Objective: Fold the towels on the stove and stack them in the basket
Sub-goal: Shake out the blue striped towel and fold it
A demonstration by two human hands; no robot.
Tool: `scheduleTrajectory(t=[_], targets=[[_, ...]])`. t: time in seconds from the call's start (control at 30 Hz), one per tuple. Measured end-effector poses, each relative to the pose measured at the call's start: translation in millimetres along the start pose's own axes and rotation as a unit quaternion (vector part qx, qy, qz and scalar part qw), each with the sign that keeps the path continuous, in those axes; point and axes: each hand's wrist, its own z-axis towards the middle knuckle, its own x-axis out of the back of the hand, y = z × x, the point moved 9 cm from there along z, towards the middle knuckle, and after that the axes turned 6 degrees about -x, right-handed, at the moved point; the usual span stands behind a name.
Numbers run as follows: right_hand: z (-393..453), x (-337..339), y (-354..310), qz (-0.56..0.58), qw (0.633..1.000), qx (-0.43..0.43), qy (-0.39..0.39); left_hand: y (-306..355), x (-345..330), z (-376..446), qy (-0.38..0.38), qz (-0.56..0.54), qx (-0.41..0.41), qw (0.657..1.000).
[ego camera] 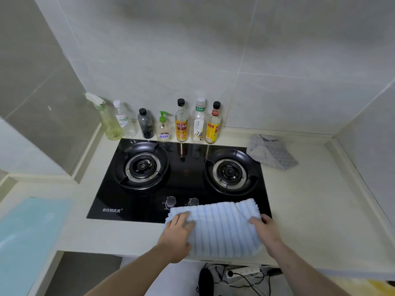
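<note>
Nearest: blue striped towel (220, 227) lies across the front edge of the table (320, 221), its far part over the stove (179, 178) by the knobs. Left hand (177, 236) grip: fingers curled onto the towel's left edge, holding it. Right hand (267, 233) grip: fingers curled over the right edge. Farther right, grey towel (271, 153) crumpled on the table, touching the stove corner. Bottles (181, 122) line the wall.

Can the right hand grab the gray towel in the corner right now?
Probably yes, but not this instant. The right hand is busy gripping the blue striped towel. The gray towel lies on the counter beyond the right burner, with nothing between them.
</note>
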Motion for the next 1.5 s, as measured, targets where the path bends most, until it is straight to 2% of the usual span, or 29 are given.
scheduleTrajectory(t=[0.17, 0.3, 0.53, 0.67, 0.87, 0.93, 1.0, 1.07, 1.13, 1.23, 1.3, 1.5], targets=[[-25.5, 35.5, -23.1, -0.032, 0.995, 0.081, 0.056, 13.6, 2.4, -7.2, 0.036, 0.009, -0.03, 0.999], [-52.1, 30.2, -42.3, -0.079, 0.988, 0.126, 0.039, 18.2, -1.2, -8.3, 0.039, -0.015, -0.043, 0.998], [-95.7, -44.6, -67.5, -0.165, 0.966, 0.192, -0.057, 2.1, 14.7, -11.6, 0.079, -0.148, -0.01, 0.986], [-99.8, -102.4, -60.8, -0.164, 0.961, 0.189, -0.12, -20.7, 25.1, -16.2, 0.115, -0.216, 0.046, 0.968], [-87.3, -161.6, -30.1, -0.198, 0.938, 0.168, -0.23, -37.4, 30.1, -11.6, 0.127, -0.254, 0.091, 0.954], [-77.5, -151.4, -31.9, -0.193, 0.943, 0.187, -0.194, -37.0, 30.7, -5.9, 0.129, -0.288, 0.111, 0.942], [-65.4, -124.0, -40.6, -0.169, 0.96, 0.191, -0.113, -34.4, 30.6, 2.5, 0.122, -0.316, 0.136, 0.931], [-50.8, -95.5, -49.4, -0.143, 0.971, 0.188, -0.046, -31.0, 27.1, 13.4, 0.104, -0.337, 0.162, 0.921], [-30.5, -81.8, -48.8, -0.151, 0.975, 0.158, -0.04, -28.1, 20.2, 23.1, 0.071, -0.385, 0.2, 0.898], [-3.7, -82.7, -35.8, -0.186, 0.974, 0.074, -0.106, -24.7, 12.1, 34.6, 0.04, -0.421, 0.25, 0.871], [6.1, -86.6, -28.3, -0.162, 0.975, 0.03, -0.148, -22.5, 10.4, 40.1, 0.032, -0.432, 0.267, 0.861], [24.5, -91.7, -24.9, -0.133, 0.97, -0.014, -0.201, -19.8, 0.0, 47.9, 0.033, -0.516, 0.283, 0.808]])
